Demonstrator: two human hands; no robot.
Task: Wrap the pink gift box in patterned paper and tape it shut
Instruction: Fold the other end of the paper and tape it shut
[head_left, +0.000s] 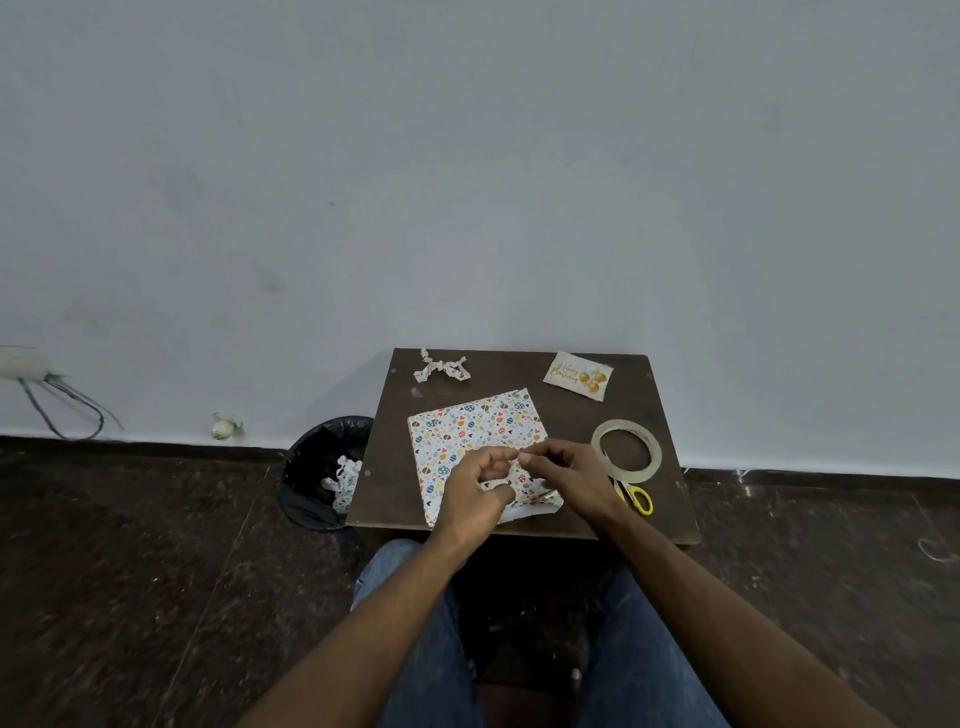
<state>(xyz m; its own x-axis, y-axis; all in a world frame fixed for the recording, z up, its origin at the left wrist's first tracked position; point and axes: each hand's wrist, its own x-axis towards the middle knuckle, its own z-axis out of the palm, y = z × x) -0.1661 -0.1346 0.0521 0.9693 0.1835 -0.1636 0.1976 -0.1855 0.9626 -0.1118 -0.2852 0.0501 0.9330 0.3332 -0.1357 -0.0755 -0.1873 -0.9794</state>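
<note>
The gift box (475, 441), already covered in white patterned paper printed with small coloured ovals and hearts, lies flat and slightly skewed near the front middle of a small dark brown table (561, 410). No pink shows anywhere on it. Both hands are over its near right corner, where a bit of white paper underside pokes out at the table's front edge. The left hand (475, 493) has its fingers curled, thumb and forefinger drawn together at their tips; the right hand (569, 470) mirrors it, its fingertips pinched and meeting the left's just above the paper. They seem to hold something thin between them, perhaps a strip of clear tape, though it is too small to tell. Just right of the box lies a roll of clear tape (626, 450), flat on the table, and beside it yellow-handled scissors (636, 498) (partly hidden by the right wrist). At the far edge sit a crumpled paper bow (441, 366) and a birthday card (578, 375) with gold balloons. A black bin (317, 467) holding paper scraps stands on the floor left of the table.
</note>
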